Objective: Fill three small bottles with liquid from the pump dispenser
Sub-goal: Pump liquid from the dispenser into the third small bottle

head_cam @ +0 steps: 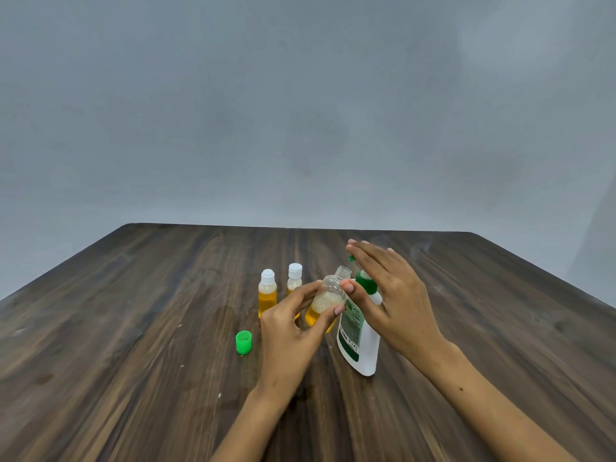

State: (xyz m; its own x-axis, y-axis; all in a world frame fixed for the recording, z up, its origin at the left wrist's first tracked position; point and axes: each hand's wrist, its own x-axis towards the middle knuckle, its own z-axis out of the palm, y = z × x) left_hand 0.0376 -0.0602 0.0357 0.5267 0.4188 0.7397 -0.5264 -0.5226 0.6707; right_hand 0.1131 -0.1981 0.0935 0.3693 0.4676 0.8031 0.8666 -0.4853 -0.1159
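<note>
My left hand (293, 331) grips a small clear bottle (328, 300), uncapped and tilted right, with yellow liquid and foam in its lower half. Its open neck sits just left of the green pump head of the white dispenser (360, 341). My right hand (390, 291) lies flat with straight fingers on top of the pump head, which it mostly hides. Two capped small bottles stand behind: one (267, 293) at the left and one (294, 278) just right of it, both with white caps and yellow liquid.
A loose green cap (243, 342) stands on the dark wooden table (133, 328) to the left of my left hand. A plain grey wall rises behind the table's far edge.
</note>
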